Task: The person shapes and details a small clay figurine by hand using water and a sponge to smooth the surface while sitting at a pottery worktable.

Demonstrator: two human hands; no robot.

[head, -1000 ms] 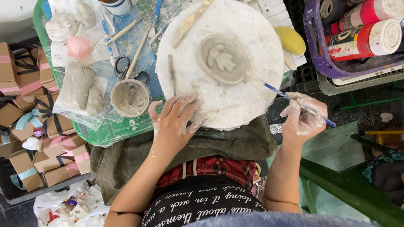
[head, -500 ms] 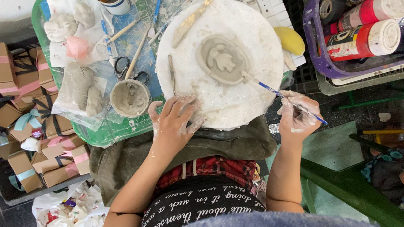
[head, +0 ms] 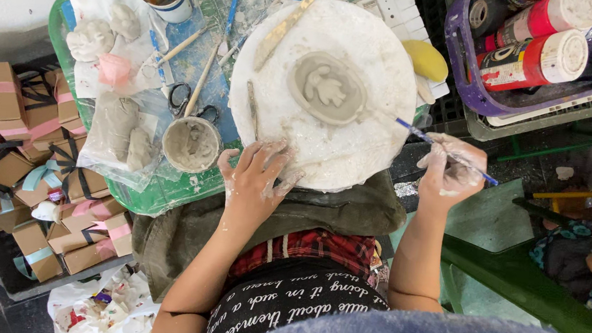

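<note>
The right hand (head: 453, 167) is clamped on a thin blue brush (head: 434, 141), its long axis running up-left to the oval clay relief (head: 328, 88) on the round board (head: 355, 158); the left hand (head: 255, 177) lies flat, fingers apart, on the board's near edge.

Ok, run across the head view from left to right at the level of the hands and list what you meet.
Ribboned brown gift boxes → bagged grey clay → small cup of slip → left hand on the white round board → right hand holding a thin blue brush.
</note>
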